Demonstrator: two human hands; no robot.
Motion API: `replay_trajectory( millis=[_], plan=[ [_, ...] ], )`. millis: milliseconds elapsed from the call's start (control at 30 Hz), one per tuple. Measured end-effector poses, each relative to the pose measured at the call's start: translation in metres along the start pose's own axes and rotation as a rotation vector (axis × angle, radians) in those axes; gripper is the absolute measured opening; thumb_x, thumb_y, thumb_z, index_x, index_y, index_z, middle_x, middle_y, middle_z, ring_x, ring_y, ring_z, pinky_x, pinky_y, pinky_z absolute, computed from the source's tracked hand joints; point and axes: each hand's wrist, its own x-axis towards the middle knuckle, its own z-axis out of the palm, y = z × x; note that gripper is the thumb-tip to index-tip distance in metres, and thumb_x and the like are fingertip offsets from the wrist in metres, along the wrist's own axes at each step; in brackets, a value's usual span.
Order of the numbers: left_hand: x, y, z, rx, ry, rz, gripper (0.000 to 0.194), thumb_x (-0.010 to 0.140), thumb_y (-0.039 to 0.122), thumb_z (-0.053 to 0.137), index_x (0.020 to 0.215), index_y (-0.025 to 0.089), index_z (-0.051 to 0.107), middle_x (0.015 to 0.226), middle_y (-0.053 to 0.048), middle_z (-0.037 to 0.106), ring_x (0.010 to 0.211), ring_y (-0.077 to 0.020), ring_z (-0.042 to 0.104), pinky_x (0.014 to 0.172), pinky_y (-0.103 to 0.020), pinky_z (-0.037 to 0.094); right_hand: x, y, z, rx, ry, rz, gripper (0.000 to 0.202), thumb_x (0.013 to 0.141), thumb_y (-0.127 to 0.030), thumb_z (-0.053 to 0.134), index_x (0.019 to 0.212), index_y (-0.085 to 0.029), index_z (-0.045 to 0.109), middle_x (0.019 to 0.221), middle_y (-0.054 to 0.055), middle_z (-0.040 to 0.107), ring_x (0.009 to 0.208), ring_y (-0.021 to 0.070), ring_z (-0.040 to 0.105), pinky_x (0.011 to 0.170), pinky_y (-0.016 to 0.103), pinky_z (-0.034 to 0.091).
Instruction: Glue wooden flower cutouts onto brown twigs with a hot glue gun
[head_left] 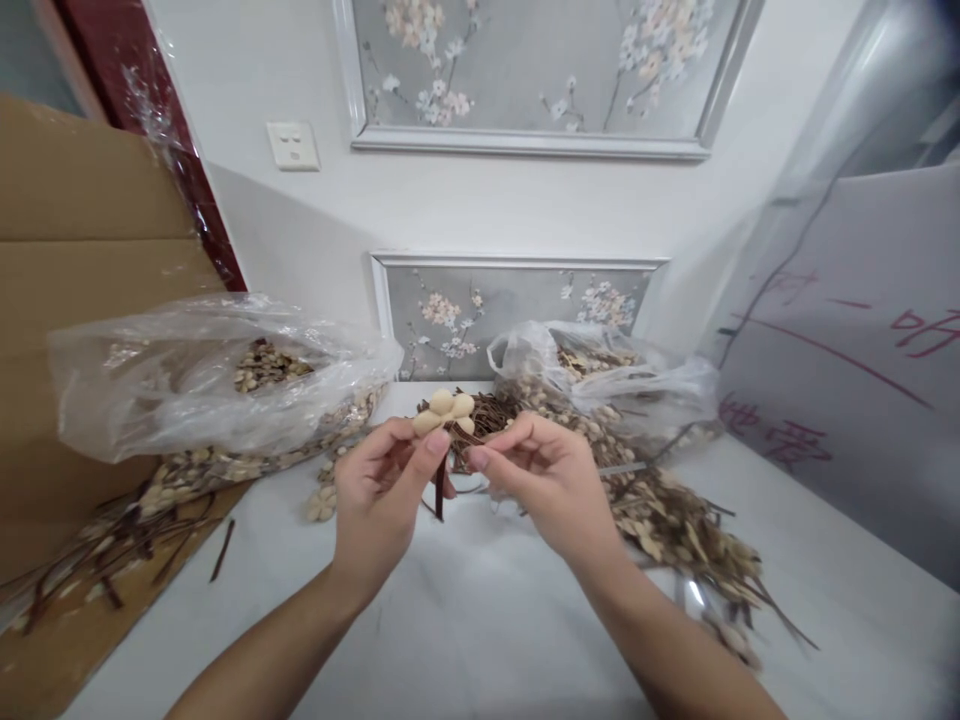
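Note:
Between thumb and fingers, my left hand [382, 485] pinches a cream flower-shaped piece [444, 408] with several rounded petals. A dark brown flat strip [440, 488] hangs down from behind the left thumb. My right hand [551, 480] is closed, its thumb and index finger pinching another length of brown strip [463, 434] that runs across to the flower. Both hands are held close together above the white table [465, 630]. Behind them lies a heap of brown strips [491, 412], partly covered by the hands.
A clear plastic bag [187, 380] of pale pieces stands at left, another bag [600, 375] at right. A pile of flower pieces [675, 530] spreads beside my right arm. Cardboard [90, 250] and loose strips lie left; a grey-white panel with red writing [847, 340] borders the right.

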Motion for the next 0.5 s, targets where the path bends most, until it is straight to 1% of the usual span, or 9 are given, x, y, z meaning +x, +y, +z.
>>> replay_trajectory(
  millis=[133, 233, 367, 433, 500],
  plan=[
    [0.004, -0.002, -0.003, -0.080, 0.026, 0.002, 0.014, 0.086, 0.029, 0.069, 0.078, 0.018, 0.064, 0.058, 0.004, 0.060, 0.047, -0.0104, 0.058, 0.046, -0.023, 0.048, 0.004, 0.000, -0.002, -0.020, -0.001, -0.001, 0.029, 0.067, -0.036, 0.083, 0.067, -0.017, 0.061, 0.059, -0.001, 0.065, 0.049, 0.0094, 0.054, 0.047, 0.022, 0.045],
    [0.006, -0.001, -0.004, -0.127, 0.078, 0.009, 0.015, 0.086, 0.028, 0.069, 0.076, 0.018, 0.062, 0.059, 0.004, 0.060, 0.046, -0.0097, 0.057, 0.045, -0.023, 0.048, 0.008, 0.001, -0.004, -0.070, 0.002, -0.011, 0.029, 0.067, -0.036, 0.083, 0.067, -0.017, 0.061, 0.060, -0.001, 0.065, 0.049, 0.0093, 0.054, 0.047, 0.021, 0.045],
    [0.011, 0.004, -0.006, -0.205, 0.151, 0.056, 0.018, 0.088, 0.025, 0.065, 0.073, 0.017, 0.058, 0.059, 0.004, 0.057, 0.044, -0.0087, 0.055, 0.042, -0.022, 0.046, 0.017, 0.008, -0.008, -0.187, -0.076, 0.041, 0.026, 0.069, -0.034, 0.080, 0.069, -0.016, 0.061, 0.064, 0.002, 0.068, 0.051, 0.0103, 0.056, 0.047, 0.021, 0.045],
    [0.013, 0.005, -0.007, -0.238, 0.153, 0.078, 0.017, 0.088, 0.024, 0.063, 0.074, 0.018, 0.057, 0.058, 0.004, 0.055, 0.043, -0.0088, 0.054, 0.041, -0.021, 0.044, 0.021, 0.014, -0.008, -0.236, -0.121, 0.107, 0.025, 0.069, -0.030, 0.079, 0.078, -0.016, 0.061, 0.062, 0.000, 0.067, 0.049, 0.0102, 0.055, 0.046, 0.021, 0.044],
    [0.015, 0.006, -0.009, -0.247, 0.121, 0.066, 0.015, 0.089, 0.024, 0.062, 0.076, 0.017, 0.058, 0.058, 0.004, 0.056, 0.043, -0.0091, 0.054, 0.040, -0.021, 0.044, 0.023, 0.019, -0.006, -0.278, -0.174, 0.178, 0.032, 0.071, -0.026, 0.076, 0.097, -0.015, 0.062, 0.061, -0.002, 0.066, 0.047, 0.0100, 0.055, 0.047, 0.021, 0.044]
  ],
)
